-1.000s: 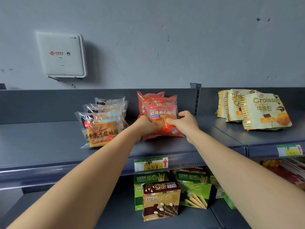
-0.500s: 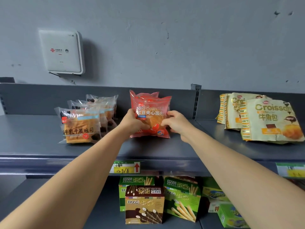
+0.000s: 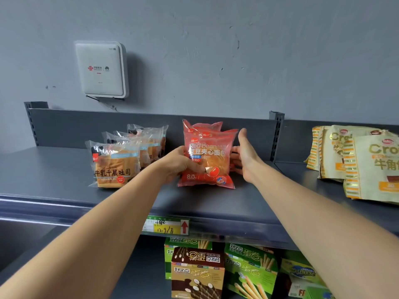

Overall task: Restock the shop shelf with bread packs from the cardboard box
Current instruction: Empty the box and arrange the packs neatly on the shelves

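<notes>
— What could you not make out on the shelf?

— The red bean packs stood in a stack, and the front one hid nearly all of those behind it; only their top edges showed, so I could not count them surely. The right hand had its fingers tucked behind the pack's side, mostly out of sight.

— And the edges?

— The croissant bags ran off the right edge, their lettering cut short. The snack boxes below were cropped at the bottom.

— The small print?

— The price tag was handwritten and hard to read, and the marks on the white wall box were too small.
</notes>
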The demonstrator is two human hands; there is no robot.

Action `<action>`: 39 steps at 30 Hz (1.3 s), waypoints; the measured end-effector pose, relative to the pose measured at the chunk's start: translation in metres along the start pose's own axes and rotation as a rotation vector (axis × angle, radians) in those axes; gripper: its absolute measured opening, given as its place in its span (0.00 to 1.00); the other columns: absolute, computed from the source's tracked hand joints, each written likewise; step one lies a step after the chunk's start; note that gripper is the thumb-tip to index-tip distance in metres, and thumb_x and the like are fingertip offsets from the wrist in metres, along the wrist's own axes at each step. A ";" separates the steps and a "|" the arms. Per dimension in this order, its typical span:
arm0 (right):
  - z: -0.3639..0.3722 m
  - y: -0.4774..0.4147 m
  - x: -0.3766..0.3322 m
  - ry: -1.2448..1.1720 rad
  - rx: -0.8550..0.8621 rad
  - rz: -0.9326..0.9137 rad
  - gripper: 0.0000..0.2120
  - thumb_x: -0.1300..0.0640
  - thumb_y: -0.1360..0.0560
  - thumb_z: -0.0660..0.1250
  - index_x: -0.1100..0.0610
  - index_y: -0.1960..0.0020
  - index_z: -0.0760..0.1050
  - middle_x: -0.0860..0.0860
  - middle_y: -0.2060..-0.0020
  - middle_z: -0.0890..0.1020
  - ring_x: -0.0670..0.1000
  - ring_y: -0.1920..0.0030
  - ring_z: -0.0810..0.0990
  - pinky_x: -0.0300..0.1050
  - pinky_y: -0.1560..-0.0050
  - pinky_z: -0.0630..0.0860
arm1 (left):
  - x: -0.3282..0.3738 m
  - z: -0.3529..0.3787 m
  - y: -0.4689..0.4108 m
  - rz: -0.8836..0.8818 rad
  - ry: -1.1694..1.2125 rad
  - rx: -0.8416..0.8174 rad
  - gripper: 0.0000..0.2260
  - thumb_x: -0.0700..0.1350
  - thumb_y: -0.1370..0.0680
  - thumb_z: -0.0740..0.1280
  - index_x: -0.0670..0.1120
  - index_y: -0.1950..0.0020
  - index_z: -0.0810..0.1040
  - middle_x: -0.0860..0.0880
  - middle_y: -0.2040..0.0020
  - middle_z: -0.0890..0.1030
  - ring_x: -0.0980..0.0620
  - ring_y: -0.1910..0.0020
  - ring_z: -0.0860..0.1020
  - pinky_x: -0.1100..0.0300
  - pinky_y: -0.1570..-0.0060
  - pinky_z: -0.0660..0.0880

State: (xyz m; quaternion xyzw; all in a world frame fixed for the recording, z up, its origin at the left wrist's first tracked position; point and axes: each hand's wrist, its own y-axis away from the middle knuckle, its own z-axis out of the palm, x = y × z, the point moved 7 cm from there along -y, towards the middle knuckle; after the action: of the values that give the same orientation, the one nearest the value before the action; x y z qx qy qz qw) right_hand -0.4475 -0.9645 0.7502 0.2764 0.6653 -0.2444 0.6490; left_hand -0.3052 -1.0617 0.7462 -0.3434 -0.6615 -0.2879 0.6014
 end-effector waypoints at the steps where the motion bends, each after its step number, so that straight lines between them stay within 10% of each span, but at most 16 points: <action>1: 0.000 -0.002 0.000 -0.002 0.004 -0.006 0.43 0.26 0.26 0.42 0.57 0.34 0.74 0.55 0.41 0.80 0.56 0.36 0.75 0.57 0.29 0.65 | 0.000 0.000 -0.002 0.007 0.006 0.016 0.31 0.25 0.34 0.73 0.40 0.34 0.69 0.41 0.42 0.80 0.44 0.47 0.81 0.54 0.53 0.81; 4: 0.008 0.000 0.000 0.002 -0.049 -0.004 0.42 0.26 0.26 0.41 0.55 0.36 0.76 0.56 0.43 0.81 0.57 0.40 0.78 0.56 0.35 0.72 | 0.003 -0.001 -0.003 0.069 -0.017 0.063 0.36 0.25 0.35 0.74 0.42 0.33 0.63 0.43 0.41 0.78 0.50 0.50 0.81 0.62 0.61 0.81; 11: 0.024 -0.001 -0.003 -0.035 -0.115 -0.033 0.37 0.28 0.25 0.41 0.49 0.35 0.75 0.50 0.45 0.82 0.50 0.48 0.80 0.48 0.48 0.77 | 0.000 -0.007 -0.014 0.092 -0.092 -0.048 0.48 0.29 0.38 0.77 0.51 0.26 0.56 0.48 0.38 0.78 0.49 0.40 0.78 0.56 0.44 0.77; 16: 0.031 -0.003 -0.003 -0.058 -0.134 -0.022 0.39 0.27 0.25 0.40 0.50 0.34 0.75 0.54 0.40 0.81 0.55 0.40 0.79 0.55 0.36 0.73 | 0.000 -0.015 -0.019 0.107 0.015 -0.071 0.44 0.61 0.39 0.78 0.53 0.28 0.64 0.51 0.38 0.80 0.52 0.42 0.80 0.57 0.50 0.79; 20: 0.024 -0.012 -0.003 -0.100 -0.065 0.006 0.41 0.27 0.26 0.39 0.52 0.32 0.73 0.56 0.36 0.78 0.58 0.36 0.76 0.56 0.35 0.72 | 0.006 -0.029 -0.028 0.026 0.261 0.147 0.24 0.67 0.21 0.50 0.52 0.48 0.77 0.51 0.53 0.82 0.52 0.55 0.80 0.57 0.60 0.77; 25: 0.026 -0.028 0.003 -0.197 -0.051 0.082 0.52 0.16 0.41 0.43 0.51 0.38 0.78 0.56 0.40 0.81 0.61 0.39 0.78 0.66 0.34 0.69 | 0.002 -0.033 -0.045 -0.021 0.242 0.209 0.21 0.56 0.20 0.48 0.46 0.65 0.69 0.48 0.69 0.76 0.55 0.77 0.75 0.67 0.77 0.72; 30: 0.028 -0.035 0.007 -0.286 -0.072 0.158 0.49 0.19 0.36 0.41 0.52 0.42 0.80 0.57 0.48 0.85 0.62 0.45 0.82 0.65 0.39 0.73 | -0.001 -0.021 -0.056 -0.080 0.351 0.104 0.39 0.75 0.27 0.43 0.48 0.39 0.77 0.42 0.46 0.83 0.42 0.46 0.82 0.45 0.44 0.77; 39: 0.041 -0.035 0.003 -0.374 -0.037 0.097 0.44 0.21 0.32 0.42 0.50 0.38 0.77 0.56 0.45 0.83 0.60 0.44 0.81 0.63 0.38 0.73 | -0.003 -0.024 -0.059 -0.130 0.408 0.092 0.45 0.78 0.31 0.43 0.46 0.35 0.75 0.40 0.41 0.81 0.39 0.42 0.80 0.41 0.39 0.73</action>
State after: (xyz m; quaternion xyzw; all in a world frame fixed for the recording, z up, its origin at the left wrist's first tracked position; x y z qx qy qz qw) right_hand -0.4416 -1.0181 0.7440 0.2460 0.5232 -0.2476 0.7775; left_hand -0.3375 -1.1165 0.7480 -0.2068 -0.5593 -0.3591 0.7180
